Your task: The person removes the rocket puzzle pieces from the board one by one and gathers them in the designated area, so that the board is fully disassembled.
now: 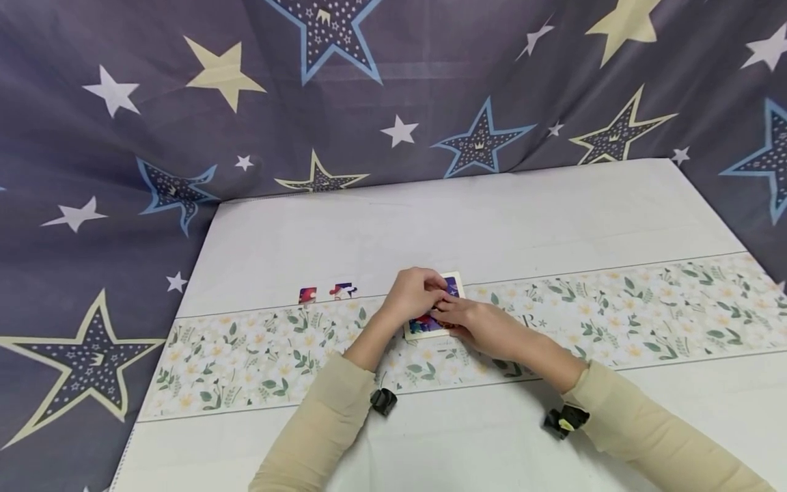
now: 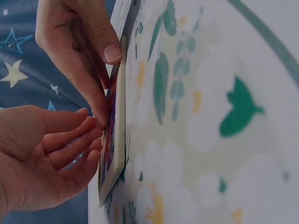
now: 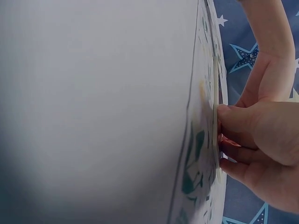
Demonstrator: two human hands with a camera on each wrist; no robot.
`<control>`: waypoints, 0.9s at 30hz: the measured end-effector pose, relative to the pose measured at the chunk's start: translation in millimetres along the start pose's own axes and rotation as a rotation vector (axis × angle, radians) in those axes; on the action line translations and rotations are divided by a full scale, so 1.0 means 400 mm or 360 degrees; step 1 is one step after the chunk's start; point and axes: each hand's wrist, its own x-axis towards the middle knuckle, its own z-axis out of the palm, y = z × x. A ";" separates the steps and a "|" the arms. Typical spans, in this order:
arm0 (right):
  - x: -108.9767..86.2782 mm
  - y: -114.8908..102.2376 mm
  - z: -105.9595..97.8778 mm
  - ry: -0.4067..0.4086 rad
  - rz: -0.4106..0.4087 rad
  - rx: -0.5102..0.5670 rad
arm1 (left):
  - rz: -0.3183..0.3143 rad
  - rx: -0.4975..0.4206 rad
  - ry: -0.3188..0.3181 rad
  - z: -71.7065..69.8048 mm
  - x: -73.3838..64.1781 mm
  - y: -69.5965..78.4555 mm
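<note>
A small jigsaw puzzle [image 1: 427, 328] in a cream-edged tray lies flat on the table, purple and red where it shows. My left hand [image 1: 417, 294] bends over its upper left side; in the left wrist view the fingers [image 2: 77, 144] are loosely bent, tips at the puzzle's face. From the other side, my right hand [image 1: 488, 326] reaches across the tray. Its thumb [image 2: 112, 52] rests at the tray's edge, and its fingers touch the puzzle surface. The hands meet above the middle and hide much of the picture. Any piece under the fingertips is hidden.
Left of the tray lie a loose red puzzle piece [image 1: 307, 295] and a purple and red jigsaw part [image 1: 342, 292] with knobs. A flowered band [image 1: 246, 362] crosses the white tablecloth [image 1: 479, 225]. Behind hangs a dark star-patterned curtain [image 1: 369, 116].
</note>
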 end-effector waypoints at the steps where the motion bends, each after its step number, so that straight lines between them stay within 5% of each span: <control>1: 0.000 0.000 0.000 -0.0001 0.0001 0.0000 | -0.0004 -0.0002 0.0004 0.001 0.000 0.001; 27: 0.000 -0.003 -0.005 -0.0020 0.0047 0.0034 | -0.0145 -0.0214 0.0159 0.010 0.009 -0.004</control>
